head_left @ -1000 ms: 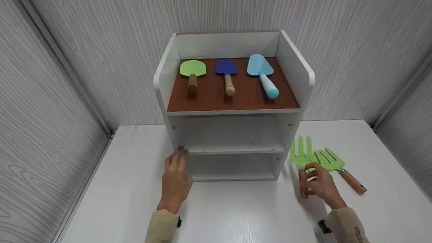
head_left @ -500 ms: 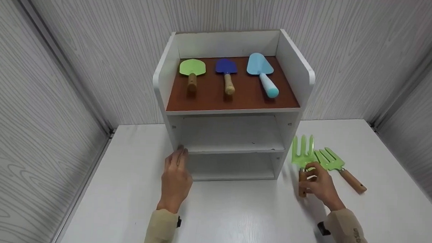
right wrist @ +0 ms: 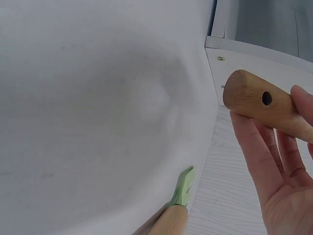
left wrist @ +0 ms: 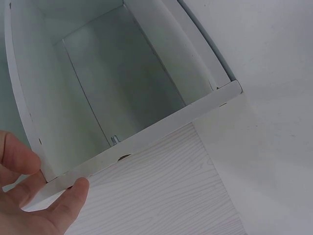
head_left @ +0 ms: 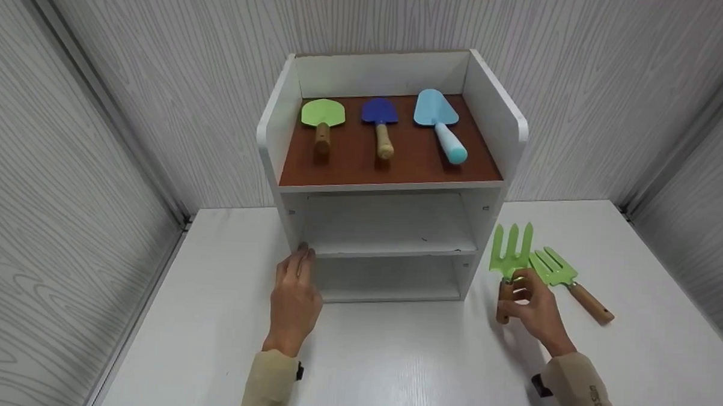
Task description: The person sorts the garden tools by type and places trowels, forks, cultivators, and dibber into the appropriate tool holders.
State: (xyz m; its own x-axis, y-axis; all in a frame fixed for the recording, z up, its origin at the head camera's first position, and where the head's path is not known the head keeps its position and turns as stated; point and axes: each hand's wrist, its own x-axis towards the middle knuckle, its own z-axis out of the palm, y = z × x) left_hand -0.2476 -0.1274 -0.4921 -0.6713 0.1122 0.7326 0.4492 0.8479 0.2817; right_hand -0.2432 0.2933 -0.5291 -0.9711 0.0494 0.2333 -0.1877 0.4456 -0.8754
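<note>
In the head view my left hand (head_left: 295, 303) holds the left side panel of a white shelf unit (head_left: 390, 251) at its front edge. The left wrist view shows the thumb and fingers on either side of that panel's corner. My right hand (head_left: 538, 308) pinches the wooden handle (right wrist: 264, 100) of a green garden hand fork (head_left: 510, 256), its three tines pointing away from me. Its handle stands off the white surface in the right wrist view. Just right of it lies a second green hand fork (head_left: 589, 302) with a wooden handle.
On the brown top board (head_left: 350, 169) lie three trowels: a green one (head_left: 323, 113), a dark blue one (head_left: 380, 111) and a light blue one (head_left: 435, 109). Raised sides border this board. Grey wood-grain walls (head_left: 66, 217) enclose the white table (head_left: 201, 317).
The right hand has lifted the hand fork slightly and tilted it, its tines shifting right and away from me. The left hand has stayed in place on the shelf unit.
</note>
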